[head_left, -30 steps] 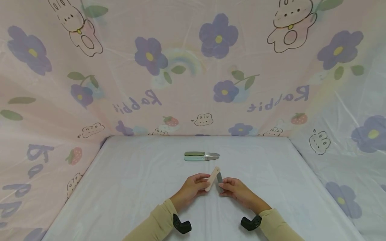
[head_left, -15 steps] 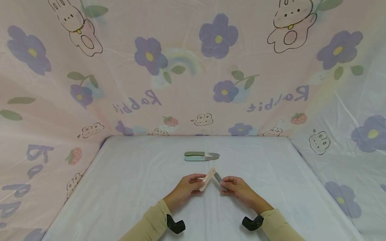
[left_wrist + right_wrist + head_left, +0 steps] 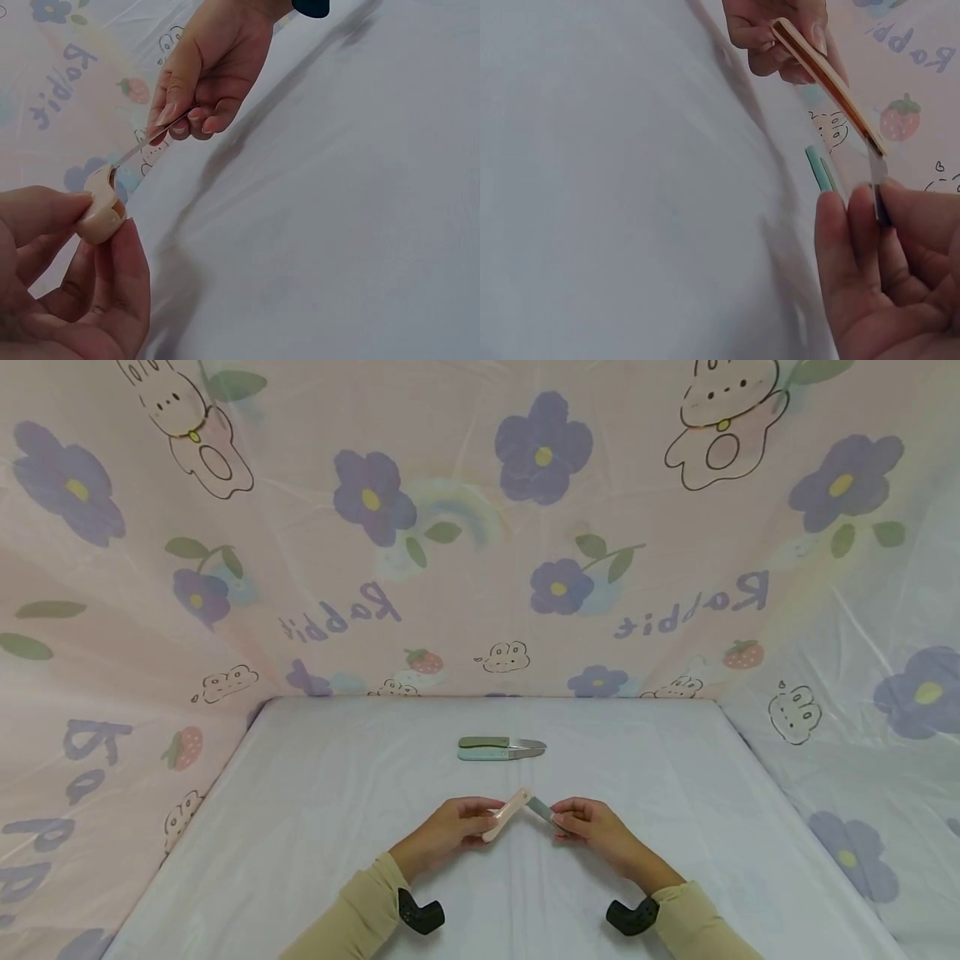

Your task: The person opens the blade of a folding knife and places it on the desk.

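Hands work over the white cloth-covered table [image 3: 315,810]: my left hand [image 3: 442,831] grips the small beige folding knife handle [image 3: 504,814], my right hand [image 3: 592,831] pinches its grey metal blade [image 3: 538,810], partly swung out; I judge opening is unfinished

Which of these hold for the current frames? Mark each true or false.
1. The left hand grips the beige handle of a folding knife. True.
2. The right hand rests flat on the table. False: its fingers pinch the knife's metal blade.
3. The blade is folded fully inside the handle. False: it is swung partway out, at an angle to the handle.
4. Two more folding knives, green and light teal, lie side by side beyond the hands. True.
5. The table cover is black. False: it is white.
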Available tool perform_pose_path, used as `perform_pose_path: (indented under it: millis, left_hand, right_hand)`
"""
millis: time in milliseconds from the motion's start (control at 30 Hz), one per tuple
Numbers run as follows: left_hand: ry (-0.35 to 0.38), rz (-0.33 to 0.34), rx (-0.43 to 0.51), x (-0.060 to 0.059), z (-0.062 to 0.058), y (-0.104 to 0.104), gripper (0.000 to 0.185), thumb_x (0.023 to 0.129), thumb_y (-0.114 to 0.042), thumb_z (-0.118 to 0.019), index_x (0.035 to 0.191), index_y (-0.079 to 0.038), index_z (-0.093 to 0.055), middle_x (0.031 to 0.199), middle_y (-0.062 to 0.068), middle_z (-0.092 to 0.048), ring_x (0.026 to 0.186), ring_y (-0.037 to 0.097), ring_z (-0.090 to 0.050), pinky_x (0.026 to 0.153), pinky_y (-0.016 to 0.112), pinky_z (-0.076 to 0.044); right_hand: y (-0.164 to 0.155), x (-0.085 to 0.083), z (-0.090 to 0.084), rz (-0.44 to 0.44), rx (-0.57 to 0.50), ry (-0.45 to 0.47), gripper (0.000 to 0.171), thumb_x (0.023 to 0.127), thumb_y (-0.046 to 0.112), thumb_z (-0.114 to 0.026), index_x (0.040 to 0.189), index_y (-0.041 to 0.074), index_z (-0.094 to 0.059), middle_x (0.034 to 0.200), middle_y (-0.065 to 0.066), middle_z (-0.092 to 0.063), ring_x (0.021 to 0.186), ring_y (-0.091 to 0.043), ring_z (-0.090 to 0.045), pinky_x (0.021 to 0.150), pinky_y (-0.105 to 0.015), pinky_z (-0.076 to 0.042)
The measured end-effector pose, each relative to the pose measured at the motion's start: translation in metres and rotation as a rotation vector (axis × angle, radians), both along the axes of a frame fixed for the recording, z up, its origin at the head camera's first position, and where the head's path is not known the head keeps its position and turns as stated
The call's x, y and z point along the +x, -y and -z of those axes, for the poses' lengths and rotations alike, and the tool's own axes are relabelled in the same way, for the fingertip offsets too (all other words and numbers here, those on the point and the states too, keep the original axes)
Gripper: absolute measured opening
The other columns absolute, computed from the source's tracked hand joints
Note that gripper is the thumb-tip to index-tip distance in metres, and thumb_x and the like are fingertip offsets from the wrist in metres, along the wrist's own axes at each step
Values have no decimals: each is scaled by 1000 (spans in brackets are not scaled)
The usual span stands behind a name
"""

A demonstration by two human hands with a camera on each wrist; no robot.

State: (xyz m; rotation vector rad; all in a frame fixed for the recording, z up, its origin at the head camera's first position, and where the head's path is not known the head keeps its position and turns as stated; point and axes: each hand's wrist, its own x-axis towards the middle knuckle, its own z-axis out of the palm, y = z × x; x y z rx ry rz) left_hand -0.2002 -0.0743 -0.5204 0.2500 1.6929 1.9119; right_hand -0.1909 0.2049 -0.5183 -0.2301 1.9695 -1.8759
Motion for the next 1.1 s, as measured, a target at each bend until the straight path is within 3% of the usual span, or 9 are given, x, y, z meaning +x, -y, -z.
perform_pose_path:
  millis: [200,833,1100]
  left_hand:
    - [9,50,-20,-1,-4,5,35,89,-17,-63,123,-6,-60,117,12,-54,94,18,-53,76,31,-51]
    - [14,130,-78,-3,-2,16,32,87,-12,-65,119,-9,-63,112,12,-56,91,20,-55,73,31,-53]
    - [-3,206,-98,-4,-2,21,31,87,-12,-66,118,-9,-64,107,11,-59,87,19,-57,72,32,-53]
  right_hand:
    - [-2,0,-1,-27,10,-17,35,92,13,-58,114,-14,-51,106,-23,-56,92,-32,-62,81,-37,-51]
    - [-9,-2,0,-71,35,7,33,91,14,-61,109,-13,-56,98,-16,-61,89,-27,-62,79,-37,-52]
    - [-13,-2,2,-98,85,34,34,89,18,-64,109,-9,-58,97,-14,-64,84,-24,-62,76,-34,-53]
